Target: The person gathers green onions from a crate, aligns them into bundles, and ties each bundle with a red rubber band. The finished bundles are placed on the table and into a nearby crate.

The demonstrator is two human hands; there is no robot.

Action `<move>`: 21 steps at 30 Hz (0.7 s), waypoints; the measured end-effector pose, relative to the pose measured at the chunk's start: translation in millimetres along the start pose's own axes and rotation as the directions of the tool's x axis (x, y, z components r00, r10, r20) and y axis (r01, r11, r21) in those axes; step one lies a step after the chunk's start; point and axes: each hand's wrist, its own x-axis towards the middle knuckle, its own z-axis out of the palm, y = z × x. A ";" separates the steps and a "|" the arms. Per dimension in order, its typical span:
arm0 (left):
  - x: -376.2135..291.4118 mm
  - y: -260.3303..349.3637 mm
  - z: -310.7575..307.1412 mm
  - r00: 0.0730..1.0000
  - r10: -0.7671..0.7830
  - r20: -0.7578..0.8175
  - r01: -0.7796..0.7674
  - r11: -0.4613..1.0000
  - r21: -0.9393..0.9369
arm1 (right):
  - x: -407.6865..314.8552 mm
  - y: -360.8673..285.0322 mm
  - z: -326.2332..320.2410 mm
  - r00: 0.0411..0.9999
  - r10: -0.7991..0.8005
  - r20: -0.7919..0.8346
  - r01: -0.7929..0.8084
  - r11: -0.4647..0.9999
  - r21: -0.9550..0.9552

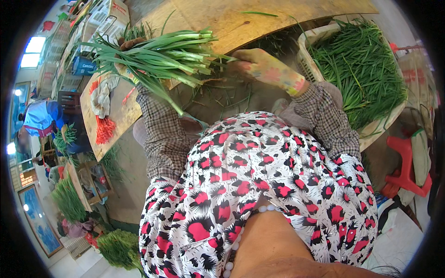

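Note:
My left hand (127, 52), mostly hidden by leaves, grips a bunch of long green leafy stalks (174, 57), their pale cut ends pointing right. One stalk hangs loose below the bunch. My right hand (266, 67), in a flowered yellow glove, is close to the right of the stalk ends. Its fingers are blurred around the end of a thin stalk, which they seem to pinch. A wooden board (243, 24) lies beyond the hands. Another part of the board (121, 130), at the left, holds a bundle of red ties (105, 130) and a whitish cloth (101, 99).
To the right stands a white plastic crate (379, 133) full of green leaves (358, 69). A red plastic stool (403, 163) is beyond it. Stalk scraps litter the floor (226, 95). At the far left, a person in blue (41, 118) holds greens; stacked crates (100, 26) stand behind.

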 end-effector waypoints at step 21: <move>11.6 -33.0 3.7 0.936 0.350 0.044 -0.353 0.930 0.099 | 29.6 -23.2 -13.9 0.968 -0.215 -0.129 0.232 0.964 0.129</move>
